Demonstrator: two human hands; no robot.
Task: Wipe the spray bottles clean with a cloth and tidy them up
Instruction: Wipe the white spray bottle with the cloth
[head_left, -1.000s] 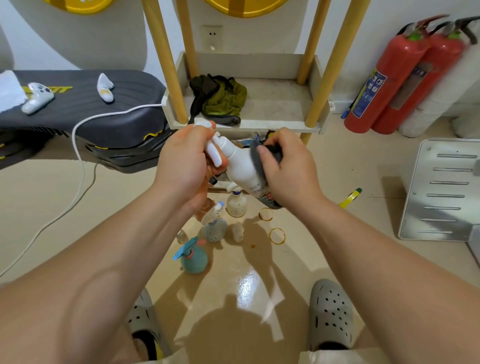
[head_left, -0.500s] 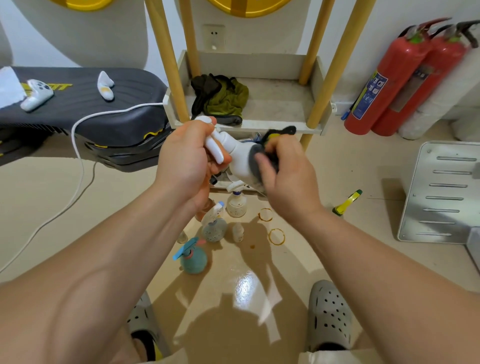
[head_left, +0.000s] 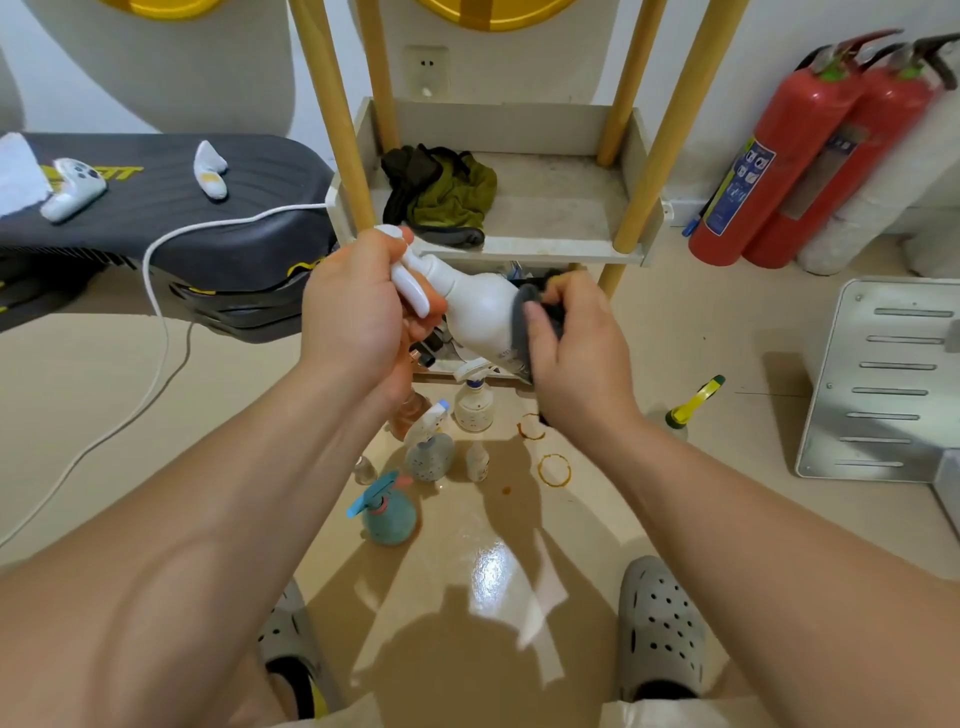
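My left hand (head_left: 358, 306) grips the trigger head of a white spray bottle (head_left: 478, 317), held tilted in the air in front of the shelf. My right hand (head_left: 576, 348) holds a dark grey cloth (head_left: 524, 322) pressed against the bottle's lower body. On the floor below stand several small spray bottles: a white one with a blue collar (head_left: 474, 400), a speckled grey one (head_left: 430, 449), a teal one with a blue trigger (head_left: 388, 514) and an amber one (head_left: 410, 410) partly hidden by my left wrist.
A wooden-legged shelf (head_left: 561, 244) holds a green and black rag (head_left: 441, 192). Two red fire extinguishers (head_left: 769, 171) stand at the right. A metal panel (head_left: 893, 379) lies on the floor. A yellow-capped bottle (head_left: 691, 405) lies nearby. A black bench (head_left: 156, 208) is at left.
My right hand with the cloth slid along the bottle's body, from near the shoulder back down toward the base. The left hand kept its grip on the trigger head.
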